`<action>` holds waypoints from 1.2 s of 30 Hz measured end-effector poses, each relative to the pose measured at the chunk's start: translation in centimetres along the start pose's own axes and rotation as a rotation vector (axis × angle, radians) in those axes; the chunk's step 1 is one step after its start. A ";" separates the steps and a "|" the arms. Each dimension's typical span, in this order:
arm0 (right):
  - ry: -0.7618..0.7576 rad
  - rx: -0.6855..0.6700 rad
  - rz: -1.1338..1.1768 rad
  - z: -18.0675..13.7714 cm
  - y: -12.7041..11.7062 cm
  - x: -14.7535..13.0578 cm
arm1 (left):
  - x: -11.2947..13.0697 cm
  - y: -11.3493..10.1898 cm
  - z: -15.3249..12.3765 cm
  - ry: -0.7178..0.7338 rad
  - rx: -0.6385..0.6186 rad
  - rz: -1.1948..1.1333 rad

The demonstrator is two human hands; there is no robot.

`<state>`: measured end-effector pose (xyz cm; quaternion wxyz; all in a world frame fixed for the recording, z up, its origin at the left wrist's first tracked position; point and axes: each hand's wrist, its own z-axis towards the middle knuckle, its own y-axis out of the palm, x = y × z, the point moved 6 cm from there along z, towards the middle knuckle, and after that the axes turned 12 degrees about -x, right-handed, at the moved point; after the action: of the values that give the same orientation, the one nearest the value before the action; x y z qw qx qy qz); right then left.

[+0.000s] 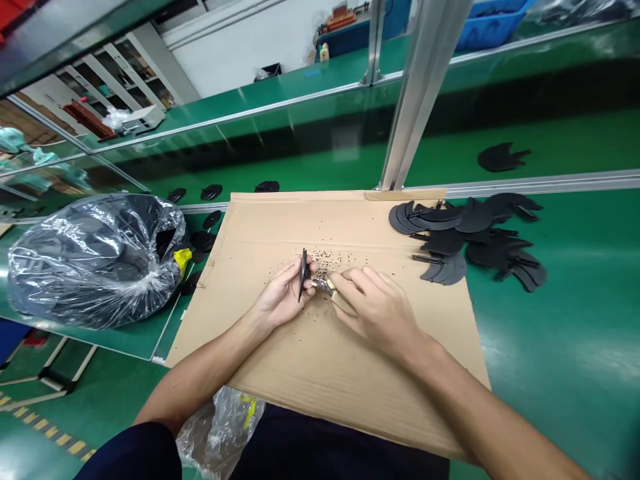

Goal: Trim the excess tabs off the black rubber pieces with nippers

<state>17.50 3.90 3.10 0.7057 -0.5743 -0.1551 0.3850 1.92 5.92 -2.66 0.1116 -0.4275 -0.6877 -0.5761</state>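
My left hand [278, 295] grips a thin black plastic disc [303, 276], held upright and seen edge-on above the cardboard. In my right hand [376, 303] is a pair of cutting pliers [323, 286] with shiny metal jaws and pale handles. The jaws reach to the right face of the disc, by my left fingertips; whether they bite on it I cannot tell. Small black scraps [327, 257] lie scattered on the cardboard sheet [300, 227] around and beyond my hands.
Flat black parts with prongs [445, 243] lie piled at the cardboard's right edge. On the left sits a clear plastic bag [95, 260] of black parts, with loose black discs [203, 240] beside it. A metal post [420, 87] rises behind the cardboard.
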 end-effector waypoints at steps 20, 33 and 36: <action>-0.047 0.038 -0.095 -0.1 0.3 -0.2 | -0.9 0.8 -0.4 0.001 -0.031 -0.019; 0.419 -0.271 -0.215 -0.7 1.0 5.1 | 2.3 -0.4 -0.2 0.447 -0.022 0.458; 0.357 -0.221 -0.231 -0.8 1.0 4.9 | 2.2 0.1 -0.9 0.555 -0.094 0.676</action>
<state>20.87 6.99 0.83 0.6939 -0.6855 -0.1338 0.1750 0.32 6.15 -0.85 0.4547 -0.4622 -0.4261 -0.6309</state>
